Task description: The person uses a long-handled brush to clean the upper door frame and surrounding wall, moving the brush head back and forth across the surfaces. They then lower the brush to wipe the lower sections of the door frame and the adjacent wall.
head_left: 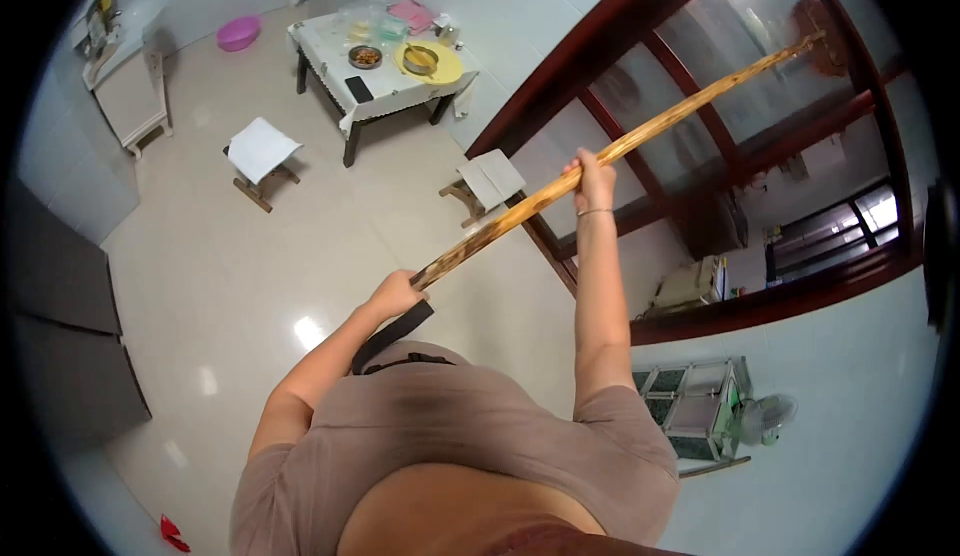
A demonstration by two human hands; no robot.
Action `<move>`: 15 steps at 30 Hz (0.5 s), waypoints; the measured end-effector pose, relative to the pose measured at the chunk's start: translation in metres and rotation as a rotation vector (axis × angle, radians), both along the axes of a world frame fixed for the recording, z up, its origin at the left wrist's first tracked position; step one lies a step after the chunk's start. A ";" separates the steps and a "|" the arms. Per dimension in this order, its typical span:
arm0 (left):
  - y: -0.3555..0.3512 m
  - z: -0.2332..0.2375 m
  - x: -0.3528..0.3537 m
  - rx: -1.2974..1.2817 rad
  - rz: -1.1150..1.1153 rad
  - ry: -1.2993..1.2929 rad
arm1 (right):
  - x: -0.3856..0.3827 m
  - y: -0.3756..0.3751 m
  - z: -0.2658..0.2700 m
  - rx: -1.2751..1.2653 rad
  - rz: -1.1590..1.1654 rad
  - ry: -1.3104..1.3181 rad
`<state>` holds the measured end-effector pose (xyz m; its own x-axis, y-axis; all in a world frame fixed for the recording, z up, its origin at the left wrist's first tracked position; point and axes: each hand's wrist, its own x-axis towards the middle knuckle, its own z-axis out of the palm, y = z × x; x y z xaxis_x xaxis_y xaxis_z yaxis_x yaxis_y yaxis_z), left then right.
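A long wooden pole [680,111] runs diagonally from my waist up toward the glazed dark-red doors. My left hand [396,294] is closed round its lower end, near my waist. Farther up the shaft my right hand [593,181] grips it with fingers wrapped, the arm stretched forward and a thin bracelet at the wrist. At the pole's far end a blurred brownish head [822,38] overlaps the glass [745,26]; its kind is unclear. A black strap [395,336] hangs beside my left hand.
A cloth-covered table [325,41] holds a phone [358,89], a bowl of food [365,57] and a yellow tray [440,68]. Two low stools [262,151] [492,178] stand on the tiled floor. A pink basin [238,33] lies at the back; a metal rack [695,406] is at right.
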<state>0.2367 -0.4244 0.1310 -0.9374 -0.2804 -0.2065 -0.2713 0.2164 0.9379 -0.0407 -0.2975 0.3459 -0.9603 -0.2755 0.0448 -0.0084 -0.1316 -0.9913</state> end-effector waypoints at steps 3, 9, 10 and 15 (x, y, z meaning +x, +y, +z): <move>0.001 -0.012 -0.004 0.005 -0.053 -0.008 | -0.003 0.007 -0.003 -0.011 0.000 -0.018; -0.021 -0.062 0.081 -0.087 -0.076 -0.247 | 0.058 0.002 -0.120 0.014 0.046 -0.103; -0.027 -0.081 0.103 -0.090 -0.071 -0.314 | 0.077 -0.003 -0.142 0.003 0.046 -0.121; -0.052 -0.125 0.205 -0.229 -0.010 -0.476 | 0.167 -0.022 -0.210 -0.029 0.051 -0.349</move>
<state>0.4419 -0.4760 0.0062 -0.7576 -0.3597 -0.5447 -0.6527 0.4062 0.6395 0.1261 -0.3194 0.1359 -0.9042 -0.3269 -0.2748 0.3372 -0.1516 -0.9291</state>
